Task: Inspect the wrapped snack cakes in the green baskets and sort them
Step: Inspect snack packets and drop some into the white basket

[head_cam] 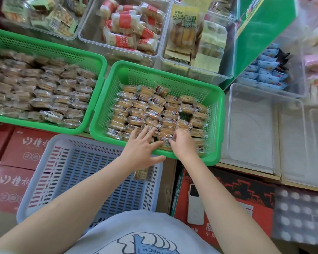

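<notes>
Head view: both hands work the near edge of the right green basket [212,99], over rows of wrapped snack cakes [151,114]. Right hand [183,143] pinches one wrapped cake [164,141] in the front row, fingertips curled on the film. Left hand [141,147] lies flat with fingers spread and straight, tips touching the same cake and its neighbours, holding nothing. Left green basket [50,50] sits just beside, also packed with cakes, blurred.

Handling, as a guess: each cake looks light and small, soft sponge under thin clear film, so it probably crushes if squeezed. Film is glossy and crinkly, likely slippery; the crimped end seals give the best pinch, or take it by the short sides. Packs are tight, so lifting one may drag the next.

Materials: baskets are stiff perforated plastic with rolled rims. Pale blue slotted basket [92,173] sits below, one wrapped cake [140,174] inside at its far right side. Clear plastic bins [253,125] right of the green basket, smooth walled. Red cardboard cartons [24,149] underneath, white phone [195,206] lying on one.
</notes>
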Demonstrator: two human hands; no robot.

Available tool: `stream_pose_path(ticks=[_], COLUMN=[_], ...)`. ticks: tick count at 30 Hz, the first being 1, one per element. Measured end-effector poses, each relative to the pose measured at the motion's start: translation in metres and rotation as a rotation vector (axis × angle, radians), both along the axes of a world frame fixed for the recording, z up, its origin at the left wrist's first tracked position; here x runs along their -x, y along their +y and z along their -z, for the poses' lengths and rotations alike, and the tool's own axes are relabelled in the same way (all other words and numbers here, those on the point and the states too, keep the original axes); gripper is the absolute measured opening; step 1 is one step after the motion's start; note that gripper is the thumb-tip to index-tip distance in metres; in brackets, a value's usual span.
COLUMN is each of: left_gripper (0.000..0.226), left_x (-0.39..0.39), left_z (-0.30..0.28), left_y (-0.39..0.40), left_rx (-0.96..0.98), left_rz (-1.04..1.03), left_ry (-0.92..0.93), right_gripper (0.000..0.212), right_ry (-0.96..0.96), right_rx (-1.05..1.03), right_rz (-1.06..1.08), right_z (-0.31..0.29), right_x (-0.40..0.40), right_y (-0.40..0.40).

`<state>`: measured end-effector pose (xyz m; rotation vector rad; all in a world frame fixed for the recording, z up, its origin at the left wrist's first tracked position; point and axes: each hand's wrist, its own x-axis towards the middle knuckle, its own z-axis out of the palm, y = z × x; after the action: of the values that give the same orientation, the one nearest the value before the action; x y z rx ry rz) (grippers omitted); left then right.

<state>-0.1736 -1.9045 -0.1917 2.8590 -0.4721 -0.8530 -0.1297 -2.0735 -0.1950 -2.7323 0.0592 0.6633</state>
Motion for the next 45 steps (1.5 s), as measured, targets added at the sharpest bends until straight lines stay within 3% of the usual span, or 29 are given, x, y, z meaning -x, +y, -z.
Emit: stream_pose_path(ticks=[7,12,16,20,25,28,33,37,42,45], left_gripper=[0.071,0.069,0.071,0.074,0.077,0.076,0.073,0.069,0.07,0.07], left_x=[0.0,0.001,0.001,0.001,-0.003,-0.004,-0.005,-0.005,-0.006,-0.006], left_z=[0.0,0.003,0.007,0.007,0.003,0.002,0.002,0.002,0.004,0.004], left_y=[0.001,0.003,0.005,0.006,0.004,0.003,0.004,0.004,0.004,0.004], left_rx=[0.028,0.068,0.091,0.077,0.044,0.039,0.047,0.057,0.064,0.06], left_rz=[-0.009,-0.005,0.024,0.05,0.033,0.029,0.025,0.011,0.001,-0.001], left_ry=[0.0,-0.008,-0.033,-0.041,0.026,0.039,0.053,0.068,0.066,0.065], right_gripper=[0.017,0.003,0.006,0.017,0.009,0.019,0.009,0.01,0.012,0.018], right_ry=[-0.13,-0.271,-0.317,-0.355,-0.381,-0.444,-0.388,-0.296,-0.365,-0.3], right_rx=[0.078,0.11,0.081,0.089,0.045,0.071,0.123,0.102,0.114,0.037], right_rz=[-0.317,-0.351,-0.313,-0.41,-0.458,-0.52,-0.324,-0.254,-0.256,-0.112], right_z=[0.005,0.017,0.024,0.024,0.021,0.02,0.023,0.021,0.016,0.01], right_x=[-0.013,-0.022,-0.028,-0.018,-0.008,-0.01,-0.019,-0.021,-0.008,-0.002], right_y=[-0.004,-0.01,-0.013,-0.011,-0.012,-0.009,-0.001,0.006,-0.002,0.0])
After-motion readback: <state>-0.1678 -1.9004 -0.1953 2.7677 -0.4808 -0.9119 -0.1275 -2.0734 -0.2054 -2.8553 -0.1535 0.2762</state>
